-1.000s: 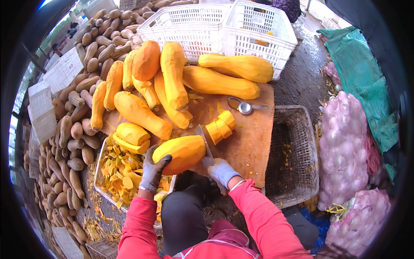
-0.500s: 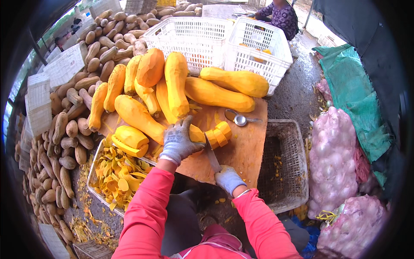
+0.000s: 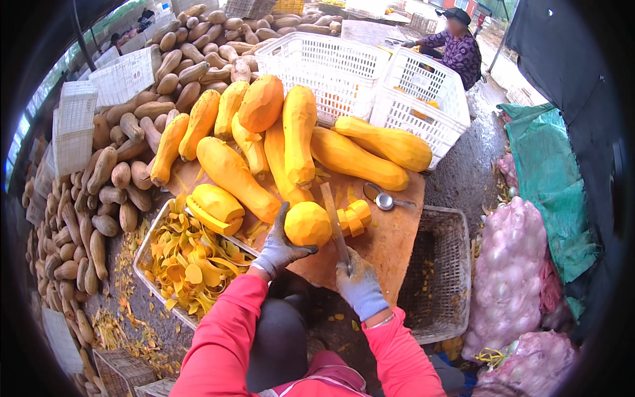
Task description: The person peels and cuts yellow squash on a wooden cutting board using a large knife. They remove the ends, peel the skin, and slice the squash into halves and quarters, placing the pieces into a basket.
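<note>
My gloved left hand [image 3: 281, 248] cups the lower left side of a rounded peeled orange squash piece [image 3: 305, 223]. My gloved right hand [image 3: 356, 284] grips the handle of a large knife [image 3: 331, 215], its blade upright against that piece's right side. Thick cut squash chunks [image 3: 357, 218] sit just right of the blade. Whole peeled squashes [image 3: 297, 132] are heaped across the back of the orange-stained board [image 3: 393, 248]. A split peeled piece [image 3: 213, 207] lies at its left, and a round metal tool [image 3: 385, 202] with a handle lies at its right.
Crates hold peelings [image 3: 188, 264] left and scraps [image 3: 453, 271] right. White crates [image 3: 420, 99] stand behind the board. Unpeeled squashes [image 3: 106, 225] are piled left. Onion sacks [image 3: 499, 278] and a green tarp [image 3: 542, 185] lie right. Another person [image 3: 453, 56] sits at the back.
My left hand moved up over the squash piece, then back to its lower left side. The piece now faces me end-on; the blade is more upright. The view has tilted upward, showing the seated person.
</note>
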Demonstrator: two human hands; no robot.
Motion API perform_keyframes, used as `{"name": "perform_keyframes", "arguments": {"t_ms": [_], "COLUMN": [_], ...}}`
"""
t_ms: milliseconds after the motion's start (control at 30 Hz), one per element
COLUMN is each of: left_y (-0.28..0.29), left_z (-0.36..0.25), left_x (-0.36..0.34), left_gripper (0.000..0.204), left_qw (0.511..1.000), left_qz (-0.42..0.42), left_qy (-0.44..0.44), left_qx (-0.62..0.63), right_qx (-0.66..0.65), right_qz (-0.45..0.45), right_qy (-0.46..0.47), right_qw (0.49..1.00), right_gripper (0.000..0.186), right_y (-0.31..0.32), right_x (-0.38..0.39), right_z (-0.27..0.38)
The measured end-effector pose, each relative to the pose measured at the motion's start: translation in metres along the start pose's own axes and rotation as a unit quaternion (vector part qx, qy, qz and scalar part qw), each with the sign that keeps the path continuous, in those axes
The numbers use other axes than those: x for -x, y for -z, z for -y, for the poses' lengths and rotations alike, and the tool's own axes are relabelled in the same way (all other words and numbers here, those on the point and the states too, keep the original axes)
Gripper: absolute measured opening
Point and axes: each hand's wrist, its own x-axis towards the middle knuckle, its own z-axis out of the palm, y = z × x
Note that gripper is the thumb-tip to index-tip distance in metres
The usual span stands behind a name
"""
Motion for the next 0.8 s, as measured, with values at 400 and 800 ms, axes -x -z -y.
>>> {"name": "perform_keyframes", "arguments": {"t_ms": [400, 800], "left_y": [-0.019, 0.000], "left_z": [0.005, -0.010], "left_x": [0.007, -0.001], "left_gripper": [0.126, 0.129], "left_qw": [0.999, 0.985], "left_qz": [-0.039, 0.027], "left_qy": [0.006, -0.033], "left_qx": [0.011, -0.167], "right_qx": [0.068, 0.158], "right_qz": [0.021, 0.038], "right_qy": [0.097, 0.059], "right_qw": [0.993, 0.985], "right_gripper": [0.041, 0.034], "right_y": [0.019, 0.023], "right_x": [0.020, 0.021], "right_z": [0.048, 0.058]}}
